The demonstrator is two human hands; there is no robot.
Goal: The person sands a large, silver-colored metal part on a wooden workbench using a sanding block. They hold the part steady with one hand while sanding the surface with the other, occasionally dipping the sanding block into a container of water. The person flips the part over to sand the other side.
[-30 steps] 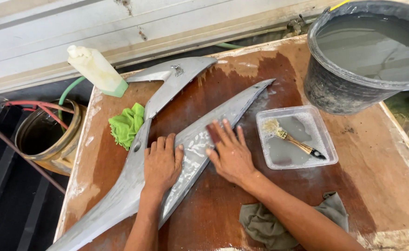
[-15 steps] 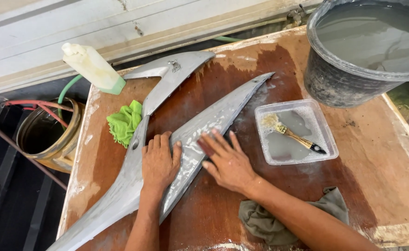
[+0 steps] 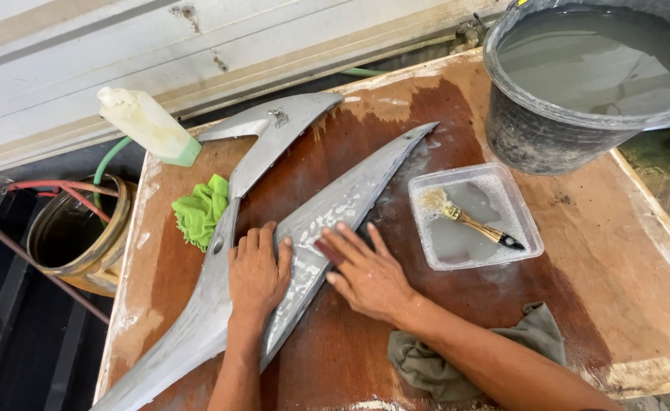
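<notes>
panel [image 3: 335,209]: grey, flecked white
cloth [image 3: 200,211]: bright green
tabletop [image 3: 594,251]: brown wood, darkened wet
bucket [image 3: 525,129]: dark grey

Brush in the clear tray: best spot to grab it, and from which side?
Take the paintbrush by its dark handle tip, coming from the right and near side of the clear tray. The handle points that way and lies close to the rim, while the bristle end sits in the wet, soapy part at upper left. A two-finger pinch from above probably suits the thin handle.
</notes>
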